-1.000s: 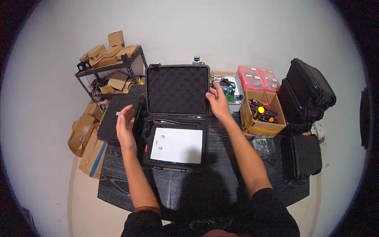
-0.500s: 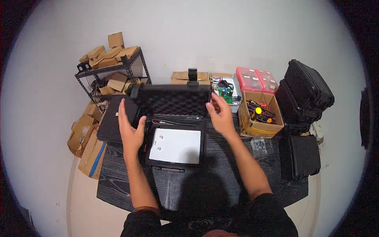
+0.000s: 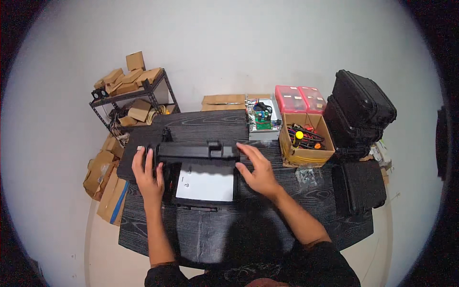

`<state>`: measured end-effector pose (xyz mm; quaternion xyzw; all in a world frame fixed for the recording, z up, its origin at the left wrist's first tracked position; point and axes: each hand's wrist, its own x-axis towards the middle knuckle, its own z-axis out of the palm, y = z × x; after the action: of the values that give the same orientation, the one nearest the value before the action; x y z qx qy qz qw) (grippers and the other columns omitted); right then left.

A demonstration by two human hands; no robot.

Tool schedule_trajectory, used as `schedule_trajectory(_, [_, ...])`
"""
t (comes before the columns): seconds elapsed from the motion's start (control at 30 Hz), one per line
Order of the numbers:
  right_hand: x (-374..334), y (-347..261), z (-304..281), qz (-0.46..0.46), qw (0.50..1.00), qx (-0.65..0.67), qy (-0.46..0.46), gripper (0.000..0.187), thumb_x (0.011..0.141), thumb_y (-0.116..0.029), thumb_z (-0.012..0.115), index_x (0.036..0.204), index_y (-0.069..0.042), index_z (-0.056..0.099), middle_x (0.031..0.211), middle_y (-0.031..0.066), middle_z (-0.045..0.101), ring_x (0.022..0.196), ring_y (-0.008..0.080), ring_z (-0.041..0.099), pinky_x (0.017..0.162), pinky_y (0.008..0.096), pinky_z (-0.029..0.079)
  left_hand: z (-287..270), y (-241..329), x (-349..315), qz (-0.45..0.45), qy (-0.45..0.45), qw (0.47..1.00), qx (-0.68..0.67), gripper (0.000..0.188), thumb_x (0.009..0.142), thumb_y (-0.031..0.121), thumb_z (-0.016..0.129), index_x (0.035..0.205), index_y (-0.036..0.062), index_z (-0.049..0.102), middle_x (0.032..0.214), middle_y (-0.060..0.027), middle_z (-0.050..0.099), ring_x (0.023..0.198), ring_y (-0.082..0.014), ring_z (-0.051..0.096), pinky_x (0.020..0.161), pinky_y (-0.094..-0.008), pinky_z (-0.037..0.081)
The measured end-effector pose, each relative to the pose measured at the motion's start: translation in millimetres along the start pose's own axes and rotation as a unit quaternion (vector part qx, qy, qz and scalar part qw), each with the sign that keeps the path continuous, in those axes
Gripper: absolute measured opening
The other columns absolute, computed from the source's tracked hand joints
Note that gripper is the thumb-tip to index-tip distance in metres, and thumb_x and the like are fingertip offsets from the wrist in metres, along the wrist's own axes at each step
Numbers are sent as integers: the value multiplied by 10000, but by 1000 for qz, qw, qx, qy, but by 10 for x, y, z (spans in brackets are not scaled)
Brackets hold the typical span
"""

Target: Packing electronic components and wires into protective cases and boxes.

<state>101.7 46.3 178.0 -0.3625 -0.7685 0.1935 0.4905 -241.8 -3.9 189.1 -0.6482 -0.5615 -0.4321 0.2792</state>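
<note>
A black hard case (image 3: 191,206) stands on the dark wood-grain table in front of me. Its lid (image 3: 186,151) is tipped part way down over the base. A white panel (image 3: 206,184) with two small fittings at its left shows below the lid's edge. My left hand (image 3: 149,178) is closed around the lid's left end, fingers above and thumb below. At the opposite end my right hand (image 3: 261,173) grips the lid the same way. The lid hides the rear of the case's inside.
A cardboard box (image 3: 308,159) of cables and tools stands right, beside a white tray (image 3: 264,136) holding a green circuit board. Black cases (image 3: 358,122) are stacked at far right. Left is a shelf (image 3: 138,91) with small cartons. A clear plastic bag (image 3: 308,178) lies nearby.
The lid has swung down toward me, so its foam lining has gone from sight and its outer side shows. Both hands came down and nearer with it.
</note>
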Motion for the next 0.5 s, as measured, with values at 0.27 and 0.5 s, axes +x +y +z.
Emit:
schedule_trajectory(0.27, [-392, -136, -38, -17, 997, 7, -81, 588, 872, -30, 717, 1444, -51, 581, 1389, 202, 609, 1287, 386, 610, 1101, 427, 503, -366, -20, -726, 9, -49, 999, -8, 427, 961, 26, 637, 1388, 34, 631, 1480, -201, 585, 1370, -421, 546, 1165, -511, 414])
schedule_trajectory(0.5, [-796, 59, 48, -36, 989, -37, -136, 688, 779, 35, 753, 1437, -74, 586, 1475, 204, 551, 1355, 384, 572, 1122, 428, 501, -471, -21, -1261, -14, -122, 990, -72, 337, 878, -16, 708, 1211, 12, 667, 1365, -193, 678, 1313, -458, 608, 1081, -499, 517])
